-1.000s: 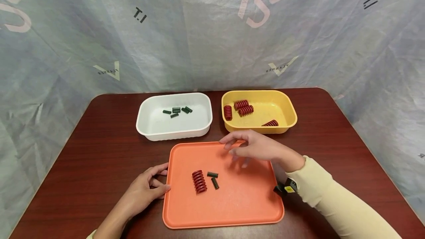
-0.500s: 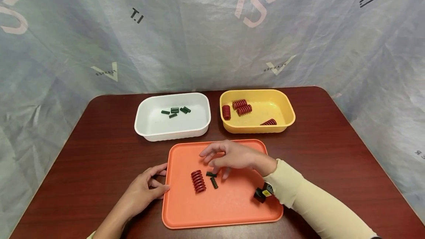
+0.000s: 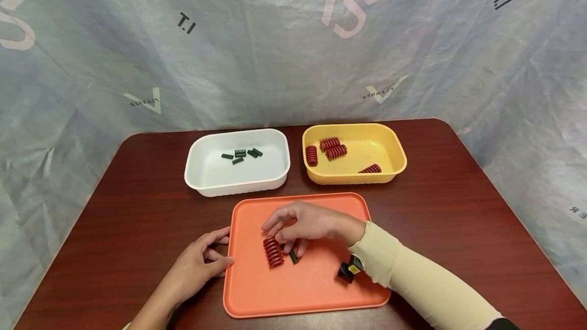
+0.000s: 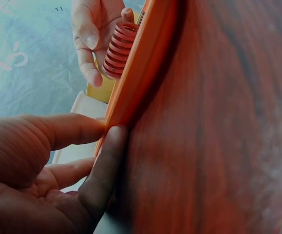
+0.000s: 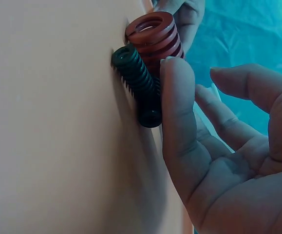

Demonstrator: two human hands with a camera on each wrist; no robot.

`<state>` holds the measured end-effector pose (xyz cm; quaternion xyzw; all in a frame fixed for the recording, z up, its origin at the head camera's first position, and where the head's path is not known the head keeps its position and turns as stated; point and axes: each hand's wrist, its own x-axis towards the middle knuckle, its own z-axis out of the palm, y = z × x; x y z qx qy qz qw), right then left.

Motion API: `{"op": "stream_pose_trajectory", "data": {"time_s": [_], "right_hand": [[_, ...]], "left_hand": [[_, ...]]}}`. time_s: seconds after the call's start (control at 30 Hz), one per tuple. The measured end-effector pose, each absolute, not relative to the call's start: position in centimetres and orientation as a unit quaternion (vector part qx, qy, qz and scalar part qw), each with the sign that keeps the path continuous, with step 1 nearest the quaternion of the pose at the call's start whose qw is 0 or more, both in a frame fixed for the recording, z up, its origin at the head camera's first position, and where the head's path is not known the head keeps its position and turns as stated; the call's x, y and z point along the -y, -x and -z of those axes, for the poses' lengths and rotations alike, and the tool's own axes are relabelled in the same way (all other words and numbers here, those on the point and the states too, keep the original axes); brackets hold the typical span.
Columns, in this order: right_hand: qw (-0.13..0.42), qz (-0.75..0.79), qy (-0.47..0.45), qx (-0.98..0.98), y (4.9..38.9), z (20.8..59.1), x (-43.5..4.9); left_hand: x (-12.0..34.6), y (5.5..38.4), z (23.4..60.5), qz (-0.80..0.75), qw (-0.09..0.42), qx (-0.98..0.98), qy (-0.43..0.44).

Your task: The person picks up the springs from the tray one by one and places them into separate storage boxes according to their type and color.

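Note:
My left hand (image 3: 197,261) holds the left rim of the orange tray (image 3: 321,289), thumb and fingers meeting at its edge in the left wrist view. Over the tray, my right hand (image 3: 307,222) hovers with loosely bent, parted fingers beside a large red coil spring (image 3: 273,252). Two small dark green springs lie close to it. One green spring (image 5: 135,73) leans toward the red one in the right wrist view; the other green spring (image 5: 150,117) sits right by a fingertip, and whether they touch I cannot tell. Nothing is gripped between the right fingers.
Behind the tray stands a white bin (image 3: 236,187) with several small green springs (image 3: 240,153). To its right a yellow bin (image 3: 357,179) holds several red springs (image 3: 336,152). A grey printed sheet (image 3: 257,45) hangs behind the brown table (image 3: 137,202).
My right hand has moved left and down from near the yellow bin to the springs on the tray, now covering much of one green spring. My left hand stays at the tray's rim.

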<state>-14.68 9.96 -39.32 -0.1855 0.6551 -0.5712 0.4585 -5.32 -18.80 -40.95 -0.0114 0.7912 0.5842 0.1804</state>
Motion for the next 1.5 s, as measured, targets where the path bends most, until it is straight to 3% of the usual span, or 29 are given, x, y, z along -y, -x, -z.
{"op": "stream_pose_trajectory", "data": {"time_s": [0.37, 0.77, 1.17, 1.5], "right_hand": [[0.457, 0.569, 0.180, -0.659, 14.5, 39.4, -9.6], [0.402, 0.560, 0.210, -0.693, 14.2, 39.7, -9.0], [0.399, 0.574, 0.212, -0.684, 14.3, 38.4, -9.8], [0.419, 0.645, 0.154, -0.620, 15.3, 38.6, -11.5]], "left_hand": [[18.9, 5.3, 40.9, -0.578, 0.180, -0.796, 0.016], [18.8, 5.2, 40.9, -0.576, 0.178, -0.797, 0.027], [18.8, 5.2, 41.0, -0.572, 0.172, -0.801, 0.021], [19.0, 5.1, 41.1, -0.582, 0.175, -0.794, 0.009]]}}
